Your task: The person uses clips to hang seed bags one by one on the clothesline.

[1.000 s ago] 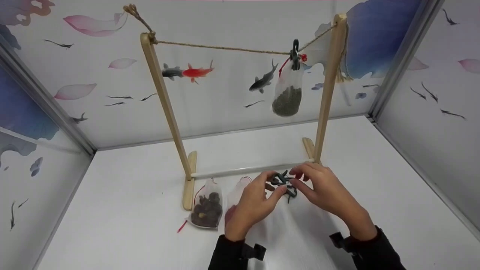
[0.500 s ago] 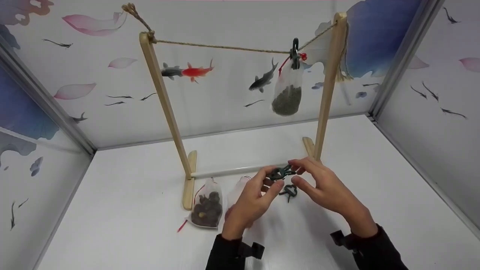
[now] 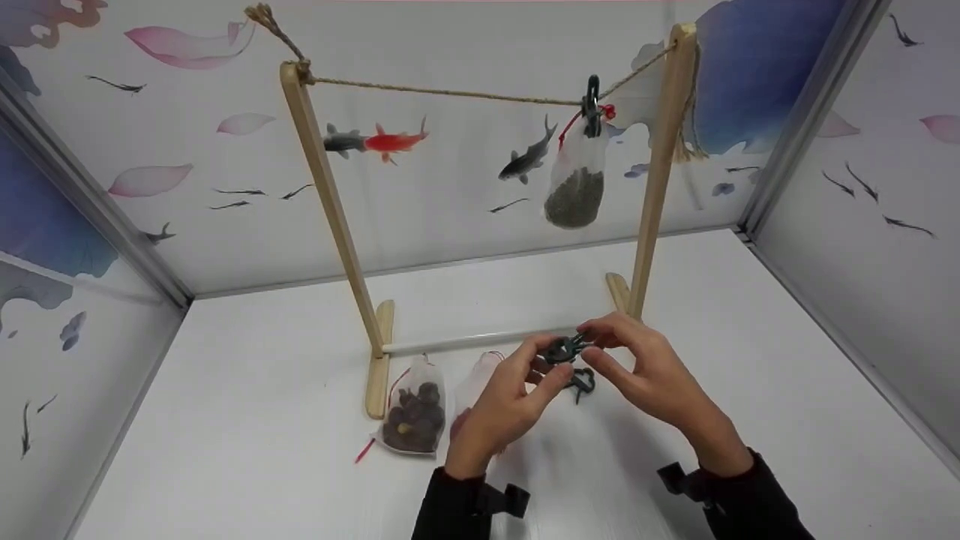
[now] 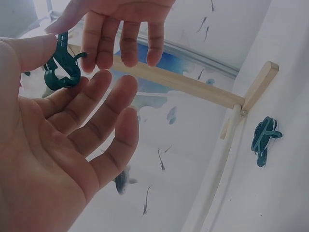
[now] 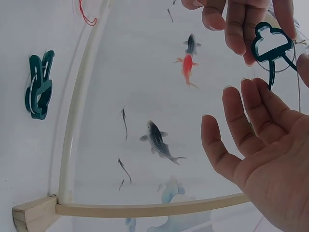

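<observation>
Between both hands is a dark green spring clip (image 3: 559, 350). My left hand (image 3: 510, 405) pinches its looped end between thumb and fingers. The thumb and forefinger of my right hand (image 3: 652, 379) sit on the tips of the clip's two handles, as the right wrist view shows; the other right fingers are spread loosely. A second green clip (image 5: 41, 89) lies on the table just beyond the hands. Beside my left wrist, a mesh bag with reddish contents (image 3: 460, 420) is partly hidden. Another mesh bag holding dark brown lumps (image 3: 412, 420) lies further left.
A wooden frame (image 3: 330, 210) stands behind the hands, with a rope (image 3: 450, 92) strung across its top. From the rope's right part hangs a mesh bag of greenish grains (image 3: 574, 202), fastened by a dark clip (image 3: 592, 112). A white rod (image 3: 465, 343) joins the posts low down.
The right fingers drew slightly away from the clip's handles, then came back to them. The clip's handles have turned upward a little; my left hand keeps hold of it.
</observation>
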{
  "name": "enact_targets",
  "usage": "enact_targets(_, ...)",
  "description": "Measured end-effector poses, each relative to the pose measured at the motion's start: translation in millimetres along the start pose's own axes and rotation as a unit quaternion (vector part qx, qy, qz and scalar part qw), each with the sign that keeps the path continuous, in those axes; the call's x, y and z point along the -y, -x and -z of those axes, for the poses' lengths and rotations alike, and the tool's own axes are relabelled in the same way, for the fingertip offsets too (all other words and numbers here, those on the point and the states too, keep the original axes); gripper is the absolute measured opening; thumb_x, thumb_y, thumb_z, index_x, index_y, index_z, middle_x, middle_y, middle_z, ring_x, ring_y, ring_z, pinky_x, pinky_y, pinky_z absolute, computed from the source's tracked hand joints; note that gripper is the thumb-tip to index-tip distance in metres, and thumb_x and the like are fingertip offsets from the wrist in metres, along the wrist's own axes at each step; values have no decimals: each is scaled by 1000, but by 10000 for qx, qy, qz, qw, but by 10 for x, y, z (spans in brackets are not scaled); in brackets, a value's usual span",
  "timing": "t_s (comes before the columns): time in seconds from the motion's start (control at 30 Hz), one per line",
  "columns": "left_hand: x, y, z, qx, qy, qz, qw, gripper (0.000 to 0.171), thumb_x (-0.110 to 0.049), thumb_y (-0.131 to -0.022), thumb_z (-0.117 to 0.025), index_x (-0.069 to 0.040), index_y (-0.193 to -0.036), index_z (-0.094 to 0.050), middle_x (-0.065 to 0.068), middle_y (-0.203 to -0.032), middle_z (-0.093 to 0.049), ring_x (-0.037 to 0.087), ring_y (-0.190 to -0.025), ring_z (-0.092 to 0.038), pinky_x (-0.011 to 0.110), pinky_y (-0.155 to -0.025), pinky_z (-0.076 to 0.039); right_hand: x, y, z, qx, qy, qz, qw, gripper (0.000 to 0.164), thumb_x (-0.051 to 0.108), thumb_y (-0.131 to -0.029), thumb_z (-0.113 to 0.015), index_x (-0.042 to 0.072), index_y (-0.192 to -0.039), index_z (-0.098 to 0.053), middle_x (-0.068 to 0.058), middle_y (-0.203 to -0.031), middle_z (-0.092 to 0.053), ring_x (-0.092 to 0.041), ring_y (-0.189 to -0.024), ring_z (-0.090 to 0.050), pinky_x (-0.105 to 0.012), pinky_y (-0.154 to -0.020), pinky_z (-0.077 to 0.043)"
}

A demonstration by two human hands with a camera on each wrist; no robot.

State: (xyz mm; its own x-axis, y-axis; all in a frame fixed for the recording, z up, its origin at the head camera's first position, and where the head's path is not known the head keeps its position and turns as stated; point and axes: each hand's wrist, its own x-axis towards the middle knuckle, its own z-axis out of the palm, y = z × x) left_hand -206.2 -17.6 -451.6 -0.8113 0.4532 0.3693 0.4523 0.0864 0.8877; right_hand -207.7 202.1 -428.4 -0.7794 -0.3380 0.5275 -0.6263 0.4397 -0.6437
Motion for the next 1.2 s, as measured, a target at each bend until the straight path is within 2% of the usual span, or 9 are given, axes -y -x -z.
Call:
enact_targets(0.17, 5, 0, -5, -69, 64, -36, 9999, 38, -28, -105, -58, -12, -139, -54, 1, -119, -67, 15, -97, -66, 36, -83, -53, 10, -2, -2, -77, -88, -128, 9998, 26, 9, -96, -72, 15, -121, -68, 10, -113, -66, -11, -100, -65, -32, -89, -53)
enact_targets(0.3, 6, -4, -6, -32, 67, -90, 9999, 38, -27, -105, -59, -11, -139, -54, 0, -118, -67, 19, -99, -66, 33, -83, -54, 38, -3, -1, -189, -211, -153, 9995, 27, 8, -94, -73, 14, -120, -69, 10, -111, -67, -12, -98, -66, -32, -89, -54)
enact_targets(0.57, -4, -6, -1, 92, 90, -123, 9998, 39, -25, -105, -59, -15, -142, -54, -1, -124, -65, 13, -103, -65, 32, -85, -54, 54, -6, -8, -538, -399, 109, 9977, 32, -1, -87, -78, 9, -117, -70, 6, -105, -69, -19, -94, -68, -24, -87, -51)
enact_targets(0.87, 3, 5, 6, 31, 147, -114, 9998, 37, -26, -105, -60, -17, -140, -56, -4, -123, -65, 17, -101, -66, 34, -83, -54, 23, 0, -1, -784, -578, 404, 9944, 36, -9, -82, -78, 4, -114, -70, -3, -101, -70, -23, -91, -67, -21, -88, -51)
enact_targets(1.0, 5, 8, 26, -49, 84, -77, 9999, 38, -29, -105, -59, -18, -141, -56, -5, -123, -66, 21, -101, -66, 37, -84, -53, 30, -12, 10, -877, -652, 574, 9924, 37, -14, -81, -77, 3, -113, -69, -7, -101, -69, -23, -91, -66, -22, -88, -51)
enact_targets(1.2, -4, 27, 102, -255, -290, 28, 9993, 40, -34, -105, -58, -17, -141, -55, -1, -121, -65, 15, -101, -65, 37, -86, -52, 55, -22, 44, -1048, -597, 674, 9904, 33, -15, -80, -77, 3, -108, -71, -7, -100, -70, -16, -92, -67, -22, -89, -52)
